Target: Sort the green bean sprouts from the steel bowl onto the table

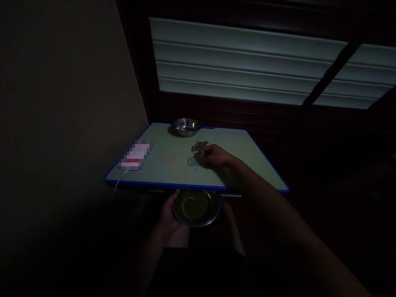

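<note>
My left hand [170, 212] grips the rim of a metal bowl [202, 224] just below the table's front edge. Small green grains [193, 205], which look like mung beans, lie in this bowl. Over the tabletop, my right hand [213, 154] has its fingers closed on a small translucent piece [194, 160]; in the dim light its exact kind is unclear. Right behind those fingers is a small heap of dark greenish grains [199, 145]. To the left of the translucent piece spreads a patch of pale grains [172, 161].
A second metal bowl [186, 128] stands at the back of the blue-edged table [161, 176]. At the left lies a pixelated pinkish object [135, 156] with a white cable [116, 184] hanging over the front edge. A wall and a dark-framed slatted panel [235, 62] rise beyond.
</note>
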`<action>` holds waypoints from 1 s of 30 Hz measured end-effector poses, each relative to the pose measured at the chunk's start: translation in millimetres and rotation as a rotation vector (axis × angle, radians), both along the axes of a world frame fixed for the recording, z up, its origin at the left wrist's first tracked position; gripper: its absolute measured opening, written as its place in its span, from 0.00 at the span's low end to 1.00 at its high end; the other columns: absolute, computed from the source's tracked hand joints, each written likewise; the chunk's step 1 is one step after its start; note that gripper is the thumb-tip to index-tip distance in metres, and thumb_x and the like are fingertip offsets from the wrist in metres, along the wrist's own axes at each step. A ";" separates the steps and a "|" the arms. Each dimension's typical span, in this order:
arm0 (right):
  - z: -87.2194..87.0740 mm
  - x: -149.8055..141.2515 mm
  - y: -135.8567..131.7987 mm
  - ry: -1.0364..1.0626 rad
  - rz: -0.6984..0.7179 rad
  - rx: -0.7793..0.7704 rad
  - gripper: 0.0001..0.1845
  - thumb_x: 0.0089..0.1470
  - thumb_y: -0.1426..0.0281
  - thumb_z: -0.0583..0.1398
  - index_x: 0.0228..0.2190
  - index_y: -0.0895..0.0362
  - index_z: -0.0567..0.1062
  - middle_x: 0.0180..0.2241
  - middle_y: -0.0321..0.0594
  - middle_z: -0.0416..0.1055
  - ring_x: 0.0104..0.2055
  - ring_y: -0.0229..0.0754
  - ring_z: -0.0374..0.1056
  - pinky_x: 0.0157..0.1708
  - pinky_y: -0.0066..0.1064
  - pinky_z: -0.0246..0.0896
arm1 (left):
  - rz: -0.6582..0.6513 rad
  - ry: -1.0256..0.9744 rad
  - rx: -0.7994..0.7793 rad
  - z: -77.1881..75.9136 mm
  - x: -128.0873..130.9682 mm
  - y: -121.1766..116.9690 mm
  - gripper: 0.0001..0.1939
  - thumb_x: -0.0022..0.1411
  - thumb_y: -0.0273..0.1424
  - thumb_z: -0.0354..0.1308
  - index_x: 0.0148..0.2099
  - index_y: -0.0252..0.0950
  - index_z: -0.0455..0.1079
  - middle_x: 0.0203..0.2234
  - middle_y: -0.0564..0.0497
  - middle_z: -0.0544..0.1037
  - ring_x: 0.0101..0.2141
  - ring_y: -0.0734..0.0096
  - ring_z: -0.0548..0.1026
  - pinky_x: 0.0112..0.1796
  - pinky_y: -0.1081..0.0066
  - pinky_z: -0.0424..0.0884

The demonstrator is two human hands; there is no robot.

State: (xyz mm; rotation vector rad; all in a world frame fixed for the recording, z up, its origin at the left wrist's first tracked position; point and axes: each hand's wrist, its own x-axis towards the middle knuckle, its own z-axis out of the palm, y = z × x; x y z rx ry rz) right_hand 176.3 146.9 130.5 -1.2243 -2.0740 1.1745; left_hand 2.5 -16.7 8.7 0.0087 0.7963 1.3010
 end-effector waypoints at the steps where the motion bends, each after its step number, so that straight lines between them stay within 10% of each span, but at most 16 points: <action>1: -0.2 1.7 -1.5 -0.004 -0.049 -0.002 0.05 0.35 0.75 0.61 0.22 0.60 0.72 0.21 0.34 0.68 0.25 0.33 0.61 0.28 0.28 0.57 | 0.001 -0.001 0.000 -0.2 0.0 0.0 0.09 0.58 0.29 0.55 0.34 0.32 0.76 0.30 0.44 0.84 0.38 0.55 0.81 0.49 0.55 0.71; 30: 1.7 18.0 -62.6 -0.064 0.146 -0.086 0.06 0.40 0.72 0.61 0.25 0.61 0.75 0.20 0.33 0.68 0.22 0.32 0.60 0.25 0.25 0.53 | -0.071 -0.043 0.050 -7.7 -0.5 2.0 0.16 0.58 0.31 0.54 0.46 0.33 0.75 0.30 0.45 0.84 0.36 0.56 0.81 0.48 0.55 0.71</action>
